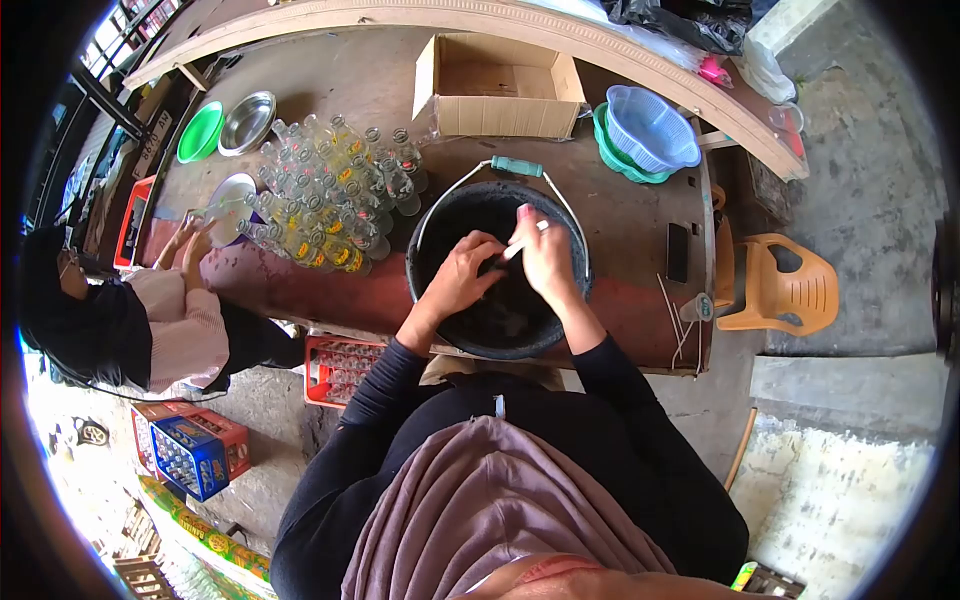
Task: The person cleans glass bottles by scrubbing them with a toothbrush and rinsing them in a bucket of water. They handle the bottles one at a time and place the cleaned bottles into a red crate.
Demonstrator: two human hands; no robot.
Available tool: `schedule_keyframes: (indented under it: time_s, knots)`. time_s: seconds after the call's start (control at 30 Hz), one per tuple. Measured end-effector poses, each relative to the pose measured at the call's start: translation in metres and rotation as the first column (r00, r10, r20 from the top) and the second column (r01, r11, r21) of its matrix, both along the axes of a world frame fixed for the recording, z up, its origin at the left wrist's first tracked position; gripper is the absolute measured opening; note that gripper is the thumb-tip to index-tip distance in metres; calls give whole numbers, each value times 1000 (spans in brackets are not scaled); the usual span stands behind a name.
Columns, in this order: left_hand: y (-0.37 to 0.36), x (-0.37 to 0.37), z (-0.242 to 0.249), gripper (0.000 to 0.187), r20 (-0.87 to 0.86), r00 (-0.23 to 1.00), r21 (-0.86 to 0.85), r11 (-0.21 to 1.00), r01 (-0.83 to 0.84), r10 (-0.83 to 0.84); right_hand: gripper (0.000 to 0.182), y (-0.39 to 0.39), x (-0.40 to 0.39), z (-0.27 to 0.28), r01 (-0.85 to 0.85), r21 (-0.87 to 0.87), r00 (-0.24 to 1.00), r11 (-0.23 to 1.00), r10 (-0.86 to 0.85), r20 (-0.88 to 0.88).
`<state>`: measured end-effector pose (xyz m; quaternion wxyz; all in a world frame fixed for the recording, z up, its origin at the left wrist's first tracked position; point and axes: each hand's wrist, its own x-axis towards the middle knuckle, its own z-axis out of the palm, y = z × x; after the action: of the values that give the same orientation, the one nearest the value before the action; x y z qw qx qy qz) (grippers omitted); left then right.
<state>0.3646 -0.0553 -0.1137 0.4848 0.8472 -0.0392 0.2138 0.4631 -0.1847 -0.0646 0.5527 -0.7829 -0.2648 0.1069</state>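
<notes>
A black bucket [500, 345] with a wire handle and a teal grip [517, 166] stands at the table's front edge; its inside is dark. Over its mouth, my left hand [462, 272] has its fingers bent together around something I cannot make out. My right hand [547, 262] is closed on a thin whitish stick-like object [513, 250], whose lower end points toward my left fingers. Many clear glass bottles [335, 195], some with yellow labels, stand just left of the bucket.
Behind the bucket lies an open cardboard box [508, 115]; blue and green baskets [652, 130] sit back right. A phone [678, 252] and a cup [698, 308] are at right. Another person [180, 320] works at left near a bowl [233, 205]. An orange chair [790, 285] stands right.
</notes>
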Motion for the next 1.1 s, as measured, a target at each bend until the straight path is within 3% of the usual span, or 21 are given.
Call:
schedule_keyframes:
  time_s: [0.03, 0.1, 0.2, 0.27, 0.33, 0.37, 0.4, 0.43, 0.5, 0.57, 0.63, 0.67, 0.7, 0.77, 0.83, 0.9, 0.97, 1.0, 1.03, 1.07, 1.1]
  knots:
    - [4, 0, -1, 33, -55, 998, 85, 996, 22, -17, 51, 1, -1, -12, -88, -122, 994, 989, 95, 53]
    - [4, -4, -3, 33, -122, 992, 156, 986, 62, -43, 50, -1, -5, -15, -192, -145, 979, 971, 201, 47]
    - [5, 0, -2, 35, -209, 967, -96, 987, 126, -144, 51, -10, -2, 3, 0, 68, 1000, 998, 1, -12]
    - [1, 2, -6, 36, -152, 980, -61, 991, 117, -125, 52, -10, -5, 4, 76, 62, 997, 995, -74, -30]
    - [-2, 3, -3, 37, -3, 999, 133, 990, 40, -40, 53, -8, -7, -13, -120, -88, 991, 989, 124, 51]
    - [-1, 2, -3, 37, 1, 999, 137, 990, 44, -44, 53, -8, -7, -20, -232, -183, 967, 955, 247, 67]
    - [0, -1, -2, 37, -94, 994, 89, 994, 70, -62, 49, -6, -9, -19, -239, -109, 963, 965, 250, 100]
    - [2, -2, 0, 37, -184, 980, 40, 995, 88, -79, 49, -6, -7, -15, -240, -108, 962, 965, 251, 108]
    - [2, -2, 0, 36, -209, 975, 15, 996, 84, -79, 43, -10, -1, -3, -88, 63, 993, 994, 92, -75]
    - [0, 2, -6, 35, -101, 993, -88, 995, 53, -61, 39, -9, -2, 4, -25, 45, 1000, 999, 25, 11]
    - [0, 3, -5, 34, -91, 994, -28, 998, 49, -51, 39, -5, -9, -12, -83, -35, 994, 996, 85, 63]
    - [-1, 4, -4, 33, -81, 996, 27, 999, 46, -44, 39, -7, -5, -25, -185, -196, 977, 963, 202, 69]
    - [-1, 3, -1, 33, -78, 996, 30, 999, 36, -34, 39, -9, -5, -24, -250, -208, 961, 946, 268, 63]
    - [1, -2, 6, 33, -228, 973, 49, 999, -9, 20, 40, -10, -2, -23, -179, 33, 983, 983, 178, 42]
    - [1, -3, 6, 33, -249, 968, 19, 1000, -25, 29, 42, -12, 4, -11, -115, 99, 993, 988, 117, -21]
    - [3, -1, 5, 36, -203, 976, -103, 993, 52, -72, 43, -8, 2, -13, -103, 38, 993, 994, 105, -51]
    - [2, -2, -3, 39, -216, 975, -3, 999, 54, -53, 45, -5, -3, -18, -219, -205, 952, 954, 255, 172]
    - [-3, -2, -3, 38, -145, 989, 41, 999, 21, -15, 45, -5, 0, -19, -303, -269, 938, 914, 336, 85]
    - [-5, -2, -3, 37, -70, 997, 84, 996, -14, 20, 43, -5, 2, -20, -351, -137, 929, 926, 363, 77]
    - [-4, -4, -3, 37, -182, 983, 90, 996, -20, 36, 41, -7, 5, -20, -309, -98, 947, 946, 315, 60]
    - [-3, -2, -1, 37, -178, 983, 96, 995, -30, 47, 39, -7, 4, -8, -267, -64, 962, 962, 270, 35]
